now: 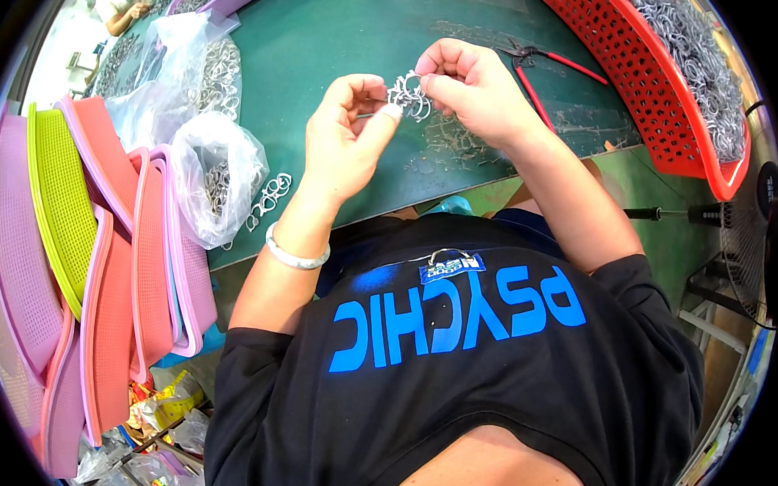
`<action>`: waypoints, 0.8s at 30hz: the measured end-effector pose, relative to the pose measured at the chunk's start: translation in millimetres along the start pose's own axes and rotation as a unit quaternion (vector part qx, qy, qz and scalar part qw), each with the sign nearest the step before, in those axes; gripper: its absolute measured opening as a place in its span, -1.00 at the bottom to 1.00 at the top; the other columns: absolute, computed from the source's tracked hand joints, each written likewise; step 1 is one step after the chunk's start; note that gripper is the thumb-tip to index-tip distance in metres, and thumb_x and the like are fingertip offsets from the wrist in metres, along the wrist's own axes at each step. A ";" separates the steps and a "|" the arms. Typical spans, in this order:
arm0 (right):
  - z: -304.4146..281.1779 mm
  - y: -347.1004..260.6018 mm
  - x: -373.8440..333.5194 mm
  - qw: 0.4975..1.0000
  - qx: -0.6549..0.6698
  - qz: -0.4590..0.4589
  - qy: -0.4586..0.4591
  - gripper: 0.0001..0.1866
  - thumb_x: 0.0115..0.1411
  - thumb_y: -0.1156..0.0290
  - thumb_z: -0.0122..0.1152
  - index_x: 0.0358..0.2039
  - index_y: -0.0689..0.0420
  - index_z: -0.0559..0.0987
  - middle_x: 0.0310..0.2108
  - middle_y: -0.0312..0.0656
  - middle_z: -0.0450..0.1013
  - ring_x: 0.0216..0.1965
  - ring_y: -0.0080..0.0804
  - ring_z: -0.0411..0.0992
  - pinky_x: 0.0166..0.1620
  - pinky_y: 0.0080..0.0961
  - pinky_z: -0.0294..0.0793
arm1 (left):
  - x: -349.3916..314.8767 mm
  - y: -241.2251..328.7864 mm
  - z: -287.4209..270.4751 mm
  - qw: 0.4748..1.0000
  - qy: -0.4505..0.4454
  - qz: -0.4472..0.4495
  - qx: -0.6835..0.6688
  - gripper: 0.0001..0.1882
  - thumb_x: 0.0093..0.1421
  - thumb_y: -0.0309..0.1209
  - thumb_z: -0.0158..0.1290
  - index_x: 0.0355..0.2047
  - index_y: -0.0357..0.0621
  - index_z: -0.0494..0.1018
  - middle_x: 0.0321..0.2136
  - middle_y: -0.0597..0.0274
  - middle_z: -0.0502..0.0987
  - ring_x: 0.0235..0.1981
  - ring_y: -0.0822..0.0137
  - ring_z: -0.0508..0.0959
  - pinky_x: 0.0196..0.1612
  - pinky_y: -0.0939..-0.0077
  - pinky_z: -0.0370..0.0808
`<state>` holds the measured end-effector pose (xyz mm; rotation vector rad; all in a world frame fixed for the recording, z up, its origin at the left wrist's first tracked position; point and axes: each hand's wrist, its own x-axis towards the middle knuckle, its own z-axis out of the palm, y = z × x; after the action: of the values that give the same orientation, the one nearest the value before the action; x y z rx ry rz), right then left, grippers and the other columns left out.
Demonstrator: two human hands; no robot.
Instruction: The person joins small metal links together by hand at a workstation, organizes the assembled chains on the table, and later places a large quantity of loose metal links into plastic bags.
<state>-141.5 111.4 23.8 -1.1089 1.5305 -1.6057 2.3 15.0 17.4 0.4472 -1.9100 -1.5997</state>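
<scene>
A small cluster of silvery metal rings (408,94) is held above the green table (328,41), at the far middle of the scene, pinched between both hands. The left hand (346,132) is closed about the cluster's left side, thumb raised against its near edge and fingers curled over; a thin metal piece seems to stick out toward that hand, though it is too small to be told for certain. The right hand (474,90) is closed on the cluster's right and far side, fingertips bunched tightly on the rings.

For the linking to be done well, the cluster is best kept steady by one hand while a single ring is worked by the fingertips of the other. The grip should be kept near the ring's gap, so that the wire is twisted sideways rather than pulled apart, and the loose rings should be left hanging clear of the pinch, judging by how tangled they look.

Just right of the right hand, red-handled pliers (544,72) lie on the table, within easy reach. Further right a red perforated basket (656,90) is heaped with grey rings. To the left, clear plastic bags (214,166) of rings rest on the table, with a few loose rings (269,194) beside them, and pink and yellow-green trays (86,230) are stacked at the near left.
</scene>
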 end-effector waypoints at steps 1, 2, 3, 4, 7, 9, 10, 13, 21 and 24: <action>0.0 -0.1 0.1 1.000 0.004 0.003 -0.002 -0.93 0.00 0.53 0.01 -0.45 0.22 0.41 -0.60 -0.41 0.30 -0.60 -0.77 0.20 -0.54 -0.80 0.17 | -0.6 0.9 0.2 1.000 -0.011 0.001 0.017 -0.82 0.05 -0.60 -0.01 -0.29 -0.29 0.33 -0.39 0.25 0.43 -0.35 0.53 0.42 -0.26 0.67 0.38; 0.2 0.1 -0.2 1.000 -0.001 0.001 -0.006 -0.93 0.00 0.54 0.01 -0.45 0.22 0.41 -0.60 -0.41 0.30 -0.60 -0.77 0.20 -0.54 -0.80 0.17 | -0.2 1.3 0.1 0.999 -0.011 -0.006 0.045 -0.83 0.04 -0.60 -0.01 -0.31 -0.29 0.33 -0.40 0.25 0.43 -0.36 0.53 0.43 -0.27 0.68 0.38; 0.5 0.3 -0.8 1.000 -0.007 -0.001 -0.009 -0.93 0.00 0.54 0.00 -0.45 0.22 0.41 -0.61 -0.41 0.30 -0.60 -0.77 0.20 -0.55 -0.80 0.17 | 0.7 1.4 -0.2 0.997 -0.011 -0.012 0.072 -0.84 0.04 -0.60 0.00 -0.33 -0.29 0.33 -0.40 0.26 0.43 -0.37 0.53 0.43 -0.28 0.68 0.39; 0.5 0.1 -1.4 1.000 -0.013 -0.004 -0.012 -0.93 0.00 0.54 0.00 -0.45 0.22 0.42 -0.61 -0.41 0.30 -0.60 -0.77 0.19 -0.55 -0.80 0.16 | 1.9 1.8 -0.6 0.995 -0.011 -0.018 0.100 -0.85 0.03 -0.60 0.00 -0.35 -0.29 0.32 -0.41 0.26 0.43 -0.38 0.53 0.43 -0.29 0.69 0.39; -0.9 -2.9 -0.6 1.000 -0.020 -0.009 -0.005 -0.93 -0.02 0.56 -0.01 -0.46 0.23 0.41 -0.63 -0.41 0.29 -0.61 -0.77 0.18 -0.56 -0.81 0.14 | 6.5 0.0 -2.4 0.998 -0.027 -0.057 0.013 -0.84 0.03 -0.58 0.00 -0.33 -0.30 0.34 -0.44 0.29 0.44 -0.43 0.55 0.43 -0.33 0.72 0.40; -3.0 -4.1 -0.1 0.999 -0.030 0.000 -0.015 -0.92 -0.03 0.57 -0.02 -0.46 0.23 0.41 -0.63 -0.42 0.28 -0.61 -0.78 0.18 -0.56 -0.80 0.13 | 6.3 -2.6 -2.3 0.997 -0.036 -0.073 -0.014 -0.83 0.03 -0.58 0.00 -0.32 -0.31 0.34 -0.44 0.29 0.43 -0.44 0.56 0.43 -0.34 0.73 0.39; -4.2 -4.6 0.4 0.999 -0.034 0.004 -0.020 -0.92 -0.04 0.58 -0.02 -0.46 0.24 0.41 -0.64 -0.42 0.28 -0.61 -0.78 0.18 -0.56 -0.80 0.12 | 5.5 -3.9 -2.3 0.997 -0.040 -0.067 0.004 -0.82 0.03 -0.58 0.00 -0.31 -0.32 0.34 -0.44 0.29 0.43 -0.43 0.56 0.42 -0.34 0.74 0.38; -8.0 -6.2 2.9 0.997 -0.067 0.023 -0.040 -0.91 -0.06 0.58 -0.02 -0.47 0.24 0.41 -0.64 -0.43 0.27 -0.61 -0.78 0.17 -0.57 -0.80 0.11 | 3.2 -4.1 -0.9 0.996 -0.039 -0.031 0.074 -0.81 0.04 -0.58 -0.02 -0.29 -0.32 0.34 -0.43 0.30 0.42 -0.45 0.57 0.40 -0.36 0.76 0.36; -7.6 -7.9 6.9 0.998 0.037 0.031 -0.038 -0.92 -0.12 0.57 -0.01 -0.53 0.24 0.41 -0.68 -0.34 0.29 -0.67 -0.68 0.20 -0.63 -0.71 0.16 | 5.0 3.9 -0.2 0.995 -0.018 -0.061 -0.081 -0.79 0.06 -0.56 -0.05 -0.25 -0.32 0.35 -0.41 0.33 0.41 -0.48 0.58 0.36 -0.37 0.77 0.32; -7.6 -7.4 7.5 0.986 0.145 0.081 -0.035 -0.94 -0.07 0.58 -0.01 -0.52 0.23 0.41 -0.66 -0.32 0.31 -0.68 -0.67 0.23 -0.64 -0.74 0.17 | 6.0 6.8 -5.8 0.989 -0.060 -0.080 -0.114 -0.77 0.08 -0.55 -0.08 -0.22 -0.33 0.35 -0.38 0.31 0.42 -0.46 0.55 0.38 -0.35 0.73 0.33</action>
<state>-150.8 108.9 32.5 -0.8501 1.2584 -1.5996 2.2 8.4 25.9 0.4237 -1.7864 -1.9632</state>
